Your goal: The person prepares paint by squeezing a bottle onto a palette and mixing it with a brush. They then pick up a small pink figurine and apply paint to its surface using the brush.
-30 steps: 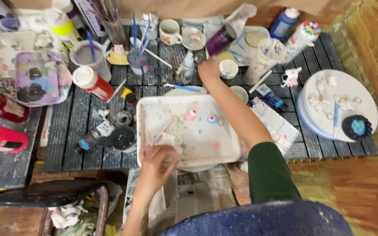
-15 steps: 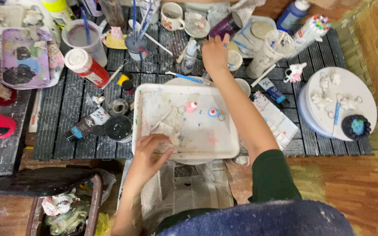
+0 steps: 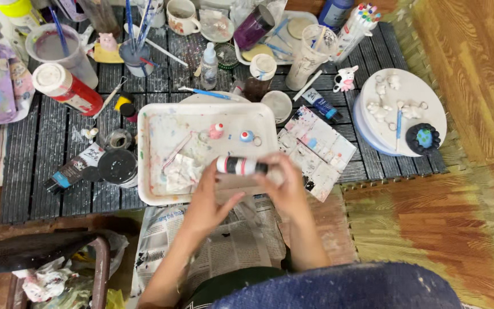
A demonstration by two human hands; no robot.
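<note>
Paint tube [image 3: 240, 166] held level between left hand [image 3: 212, 197] and right hand [image 3: 284, 186].

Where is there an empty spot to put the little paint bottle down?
Both hands, left hand and right hand, hold the paint bottle. Bare room: the white tray left of the pink figure, and the wooden floor right of the round white plate. The mat's far end is crowded with cups and brushes.
</note>
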